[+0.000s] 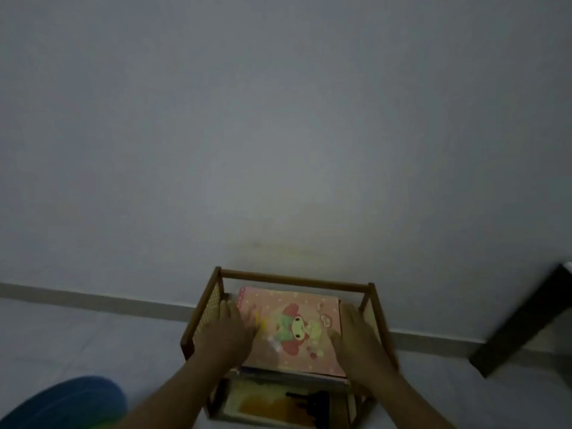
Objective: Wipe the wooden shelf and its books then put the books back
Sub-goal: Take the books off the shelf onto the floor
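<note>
Both hands on the pink book stack

While the pink cartoon-cover book (294, 329) lies flat atop a stack on the wooden shelf's (288, 278) upper tier, the left hand (224, 332) presses its left edge, fingers spread; the right hand (359, 339) flanks its right edge, equally flat; below both wrists, a yellow-and-black book (278, 404) fills the lower tier.

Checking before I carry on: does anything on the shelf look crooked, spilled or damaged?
Nothing is spilled or visibly damaged. The pink book lies flat on the top tier of the wooden shelf, skewed slightly against the frame, with the left hand and right hand at its sides. The picture is dim and blurred, so fine damage would not show.
</note>
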A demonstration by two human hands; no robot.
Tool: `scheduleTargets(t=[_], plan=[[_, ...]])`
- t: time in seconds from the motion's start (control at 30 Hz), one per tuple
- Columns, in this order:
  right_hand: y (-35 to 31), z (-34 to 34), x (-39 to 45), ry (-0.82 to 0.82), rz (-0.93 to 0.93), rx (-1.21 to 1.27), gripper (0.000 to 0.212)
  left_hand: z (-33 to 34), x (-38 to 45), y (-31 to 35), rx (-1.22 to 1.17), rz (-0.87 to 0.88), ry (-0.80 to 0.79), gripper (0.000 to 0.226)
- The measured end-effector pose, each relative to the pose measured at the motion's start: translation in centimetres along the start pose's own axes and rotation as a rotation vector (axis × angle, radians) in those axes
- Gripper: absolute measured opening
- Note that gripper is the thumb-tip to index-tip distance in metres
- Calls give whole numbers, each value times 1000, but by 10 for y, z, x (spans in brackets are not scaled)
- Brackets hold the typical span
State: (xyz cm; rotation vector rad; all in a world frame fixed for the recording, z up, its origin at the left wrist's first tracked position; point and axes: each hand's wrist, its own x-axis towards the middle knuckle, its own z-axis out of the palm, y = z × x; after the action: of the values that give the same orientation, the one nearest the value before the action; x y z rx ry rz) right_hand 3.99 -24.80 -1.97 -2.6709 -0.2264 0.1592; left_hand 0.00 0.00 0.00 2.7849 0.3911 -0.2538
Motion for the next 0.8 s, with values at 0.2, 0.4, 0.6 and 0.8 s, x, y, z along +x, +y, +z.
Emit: scheduleTargets(t=[0.2, 0.4, 0.6, 0.8], plan=[[18, 75, 15, -91, 186, 41, 66, 87, 56, -24, -106, -206, -44, 95], [18, 95, 27, 55, 245, 83, 61, 87, 67, -24, -267, -156, 29, 43], [15, 74, 38, 154, 470, 559, 48, 63, 53, -13, -636, -251, -16, 16], [28, 58, 28, 36, 575, 803, 27, 41, 32, -16, -865, -293, -214, 27]])
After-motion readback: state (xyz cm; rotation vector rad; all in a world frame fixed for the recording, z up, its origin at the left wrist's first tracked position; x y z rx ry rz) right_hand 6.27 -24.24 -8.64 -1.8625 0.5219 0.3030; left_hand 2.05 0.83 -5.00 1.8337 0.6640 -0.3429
